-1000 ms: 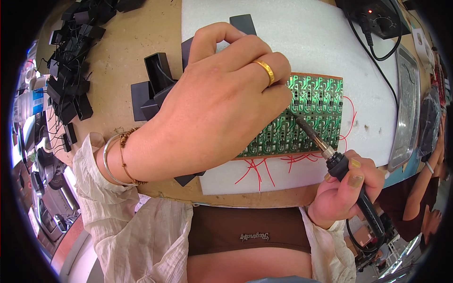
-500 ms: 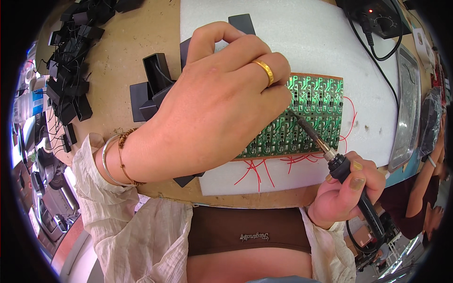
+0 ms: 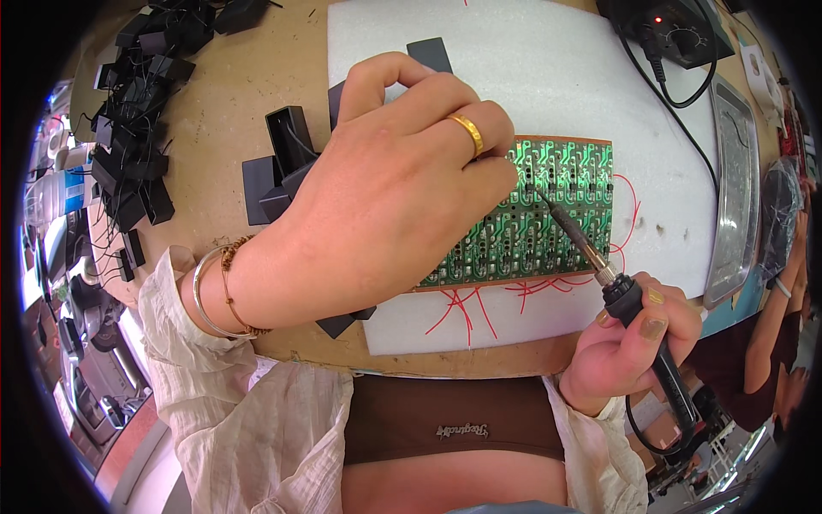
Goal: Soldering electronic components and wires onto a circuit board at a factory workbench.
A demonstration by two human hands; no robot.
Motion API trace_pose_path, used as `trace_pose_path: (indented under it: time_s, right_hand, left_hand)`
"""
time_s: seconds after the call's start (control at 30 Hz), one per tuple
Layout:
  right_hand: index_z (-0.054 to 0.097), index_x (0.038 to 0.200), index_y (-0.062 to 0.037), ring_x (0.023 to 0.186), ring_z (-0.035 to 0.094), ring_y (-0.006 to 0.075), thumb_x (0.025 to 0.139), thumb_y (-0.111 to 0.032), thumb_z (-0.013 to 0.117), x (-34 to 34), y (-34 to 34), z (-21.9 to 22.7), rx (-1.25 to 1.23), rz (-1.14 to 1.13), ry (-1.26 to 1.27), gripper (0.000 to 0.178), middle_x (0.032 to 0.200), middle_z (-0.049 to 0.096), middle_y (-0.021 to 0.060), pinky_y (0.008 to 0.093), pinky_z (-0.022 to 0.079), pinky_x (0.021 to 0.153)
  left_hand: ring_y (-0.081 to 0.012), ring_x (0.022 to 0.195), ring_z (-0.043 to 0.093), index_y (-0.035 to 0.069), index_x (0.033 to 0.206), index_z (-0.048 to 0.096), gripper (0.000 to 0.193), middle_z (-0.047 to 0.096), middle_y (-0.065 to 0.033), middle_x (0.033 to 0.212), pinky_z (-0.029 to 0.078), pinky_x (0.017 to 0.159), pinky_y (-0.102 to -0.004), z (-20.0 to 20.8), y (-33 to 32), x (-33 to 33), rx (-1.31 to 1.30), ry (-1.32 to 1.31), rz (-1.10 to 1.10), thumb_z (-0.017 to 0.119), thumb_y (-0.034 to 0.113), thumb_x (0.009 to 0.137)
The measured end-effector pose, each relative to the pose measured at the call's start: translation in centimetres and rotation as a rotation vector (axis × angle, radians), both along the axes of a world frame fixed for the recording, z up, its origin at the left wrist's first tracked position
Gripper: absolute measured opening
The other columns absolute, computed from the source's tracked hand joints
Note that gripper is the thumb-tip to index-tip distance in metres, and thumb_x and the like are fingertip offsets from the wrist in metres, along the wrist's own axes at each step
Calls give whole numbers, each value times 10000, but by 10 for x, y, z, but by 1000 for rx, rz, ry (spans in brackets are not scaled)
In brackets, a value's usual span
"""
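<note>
Your left hand lay knuckles-up over the left part of the green circuit board, fingers curled and pressing down on it; a gold ring sat on one finger, bangles at the wrist. Whether anything was pinched under those fingers could not be told. Your right hand was closed around the black handle of a soldering iron, near the front edge of the worktop, with the metal tip angled up-left and touching the board just beside your left fingertips.

Surface: bare wooden worktop, scuffed, carrying a white foam sheet. The board rested on the foam's front half, red wires trailing off its front and right edges.

Just left of the foam stood a few black plastic housings, partly behind your left hand. A heap of similar black parts ran along the worktop's left edge. At the back right corner sat a black soldering station with a red light, its cable crossing the foam. A metal tray lay along the right edge.

Hidden: the board's left portion under your hand. Fisheye bending blurred the room at the rim; another person's arm showed at far right, cut off.
</note>
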State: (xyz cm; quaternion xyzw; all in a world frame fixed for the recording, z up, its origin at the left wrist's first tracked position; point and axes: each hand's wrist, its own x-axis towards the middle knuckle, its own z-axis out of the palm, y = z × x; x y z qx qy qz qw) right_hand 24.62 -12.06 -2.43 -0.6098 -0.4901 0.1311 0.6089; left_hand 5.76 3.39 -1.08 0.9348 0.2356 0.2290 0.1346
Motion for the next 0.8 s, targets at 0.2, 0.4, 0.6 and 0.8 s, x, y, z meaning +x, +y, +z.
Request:
trace_pose_path:
  time_s: [0.2,0.4,0.6,0.8]
  right_hand:
    - [534,1028,-27,506,403,90,947,-244,640,-1,2,-3,29,-22,-6,254,708,495,61,267,313,469]
    - [536,1013,-19,534,398,77,945,-220,645,-2,3,-4,34,-49,-31,239,715,513,59,259,311,480]
    - [534,991,-20,554,391,68,949,-202,642,0,5,-2,21,-41,-60,215,643,482,20,238,300,498]
    - [533,991,-21,559,405,79,948,-208,640,-3,9,2,48,-59,-47,220,638,482,25,237,311,508]
  left_hand:
    - [-194,935,587,137,823,679,219,616,36,914,346,882,-389,5,1,-3,-18,35,-18,728,3,657]
    - [-203,933,586,130,876,701,189,629,23,926,357,905,-400,12,2,-4,-43,25,-36,761,46,717]
    - [-202,823,603,104,867,710,126,658,0,808,425,860,-383,18,14,-10,-81,-136,-91,773,88,759]
    - [-182,761,596,103,883,723,130,661,-2,795,414,779,-341,13,19,-9,-41,-116,-51,775,105,763]
